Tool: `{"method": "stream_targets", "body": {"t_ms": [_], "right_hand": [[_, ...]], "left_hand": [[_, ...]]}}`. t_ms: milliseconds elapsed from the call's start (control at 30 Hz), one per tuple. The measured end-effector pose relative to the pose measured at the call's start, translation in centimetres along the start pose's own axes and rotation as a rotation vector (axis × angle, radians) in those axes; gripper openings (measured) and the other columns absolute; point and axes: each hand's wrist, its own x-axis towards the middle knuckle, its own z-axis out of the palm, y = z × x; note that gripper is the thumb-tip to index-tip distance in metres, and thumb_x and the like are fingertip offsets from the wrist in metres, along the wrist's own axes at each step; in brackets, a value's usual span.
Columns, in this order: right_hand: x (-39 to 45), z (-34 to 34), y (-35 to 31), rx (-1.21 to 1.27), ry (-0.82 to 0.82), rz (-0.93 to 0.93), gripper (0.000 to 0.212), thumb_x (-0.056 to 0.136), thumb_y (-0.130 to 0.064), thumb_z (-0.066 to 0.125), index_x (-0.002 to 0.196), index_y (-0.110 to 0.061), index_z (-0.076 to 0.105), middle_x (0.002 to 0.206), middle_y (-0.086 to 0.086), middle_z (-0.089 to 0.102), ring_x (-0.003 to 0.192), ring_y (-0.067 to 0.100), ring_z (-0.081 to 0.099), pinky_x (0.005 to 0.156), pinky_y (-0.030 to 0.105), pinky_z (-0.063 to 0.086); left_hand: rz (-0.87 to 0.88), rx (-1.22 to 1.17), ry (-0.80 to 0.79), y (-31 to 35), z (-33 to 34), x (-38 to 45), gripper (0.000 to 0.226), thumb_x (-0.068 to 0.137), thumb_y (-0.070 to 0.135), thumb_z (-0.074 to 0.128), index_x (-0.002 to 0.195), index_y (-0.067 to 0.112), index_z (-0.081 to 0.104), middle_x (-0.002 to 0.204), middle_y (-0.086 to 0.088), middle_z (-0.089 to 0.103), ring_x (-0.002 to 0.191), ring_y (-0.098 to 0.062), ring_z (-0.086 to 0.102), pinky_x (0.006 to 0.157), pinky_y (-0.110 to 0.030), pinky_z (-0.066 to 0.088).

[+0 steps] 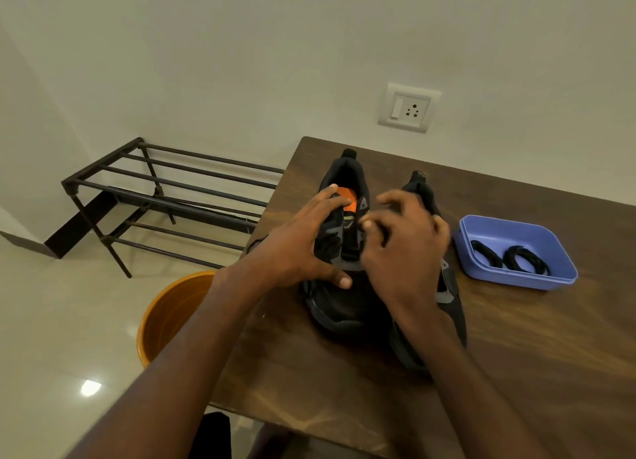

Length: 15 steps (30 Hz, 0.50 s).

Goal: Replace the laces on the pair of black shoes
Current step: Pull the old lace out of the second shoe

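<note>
Head view: two black lace-up shoes stood side by side on the dark wooden surface, long axes running away from the person, toes near, heel openings toward the wall. The left one sat close to the surface's left edge; open wood lay in front and to the right. Just beside the right shoe stood a blue plastic tray holding coiled black laces. The left hand gripped the left shoe, thumb over its vamp, fingers curled at the collar. The right hand hovered over the tongue, fingers curled and blurred; whether it pinched anything, I couldn't tell.
</note>
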Motion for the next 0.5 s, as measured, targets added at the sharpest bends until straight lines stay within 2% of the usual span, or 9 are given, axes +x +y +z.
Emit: {"method": "stream_targets", "body": {"t_ms": [67,100,167,267,333,433,500], "right_hand": [[0.0,-1.4,1.0,0.148,0.184,0.088,0.010,0.090,-0.019,0.069,0.094,-0.025,0.076,0.119,-0.013,0.057,0.109,0.009,0.057,0.101,0.057,0.048],[0.1,-2.1,1.6,0.174,0.252,0.103,0.010,0.091,-0.020,0.067,0.096,-0.024,0.075,0.119,-0.013,0.056,0.108,0.009,0.057,0.097,0.057,0.050],[0.2,-3.2,2.5,0.121,0.284,0.076,0.013,0.092,-0.018,0.065,0.102,-0.023,0.073,0.128,-0.008,0.056,0.118,0.014,0.056,0.100,0.060,0.047],[0.4,-3.1,1.8,0.000,0.114,-0.044,0.028,0.092,-0.013,0.067,0.117,-0.023,0.072,0.152,0.000,0.048,0.143,0.022,0.042,0.111,0.062,0.035],[0.3,-1.7,0.4,-0.115,-0.058,-0.125,0.031,0.093,-0.018,0.066,0.123,-0.027,0.070,0.163,-0.003,0.035,0.152,0.023,0.029,0.118,0.064,0.025],[0.3,0.5,-0.9,-0.242,-0.240,-0.142,0.027,0.097,-0.033,0.062,0.123,-0.034,0.070,0.169,-0.009,0.021,0.157,0.019,0.016,0.121,0.064,0.010],[0.6,1.1,-0.9,-0.301,-0.300,-0.102,0.025,0.097,-0.037,0.063,0.121,-0.035,0.070,0.170,-0.010,0.019,0.158,0.019,0.014,0.121,0.064,0.006]], "left_hand": [[-0.006,-0.006,0.007,-0.2,-0.1,0.1,0.126,0.059,0.047,0.097,0.156,0.048,0.017,0.164,0.034,-0.005,0.155,-0.015,0.018,0.120,-0.048,0.037],[-0.005,-0.005,0.007,-0.2,-0.1,0.2,0.126,0.059,0.048,0.097,0.156,0.048,0.017,0.163,0.035,-0.004,0.155,-0.015,0.017,0.120,-0.047,0.036],[-0.001,0.000,0.010,-0.2,-0.1,0.3,0.126,0.059,0.049,0.097,0.157,0.049,0.016,0.162,0.037,-0.003,0.155,-0.015,0.016,0.120,-0.045,0.035],[0.005,0.004,0.016,-0.3,0.0,0.2,0.127,0.060,0.048,0.097,0.157,0.048,0.016,0.162,0.037,-0.002,0.154,-0.015,0.017,0.120,-0.044,0.036],[0.014,0.013,0.021,-0.3,0.0,0.2,0.127,0.060,0.048,0.097,0.158,0.046,0.016,0.163,0.034,-0.003,0.154,-0.015,0.018,0.120,-0.045,0.037],[0.032,0.028,0.033,-0.5,0.1,0.1,0.127,0.060,0.052,0.096,0.159,0.045,0.016,0.165,0.031,-0.002,0.154,-0.013,0.019,0.120,-0.046,0.037],[0.034,0.029,0.038,-0.5,0.1,0.1,0.127,0.060,0.052,0.095,0.159,0.046,0.016,0.164,0.033,-0.003,0.154,-0.012,0.017,0.121,-0.043,0.036]]}}
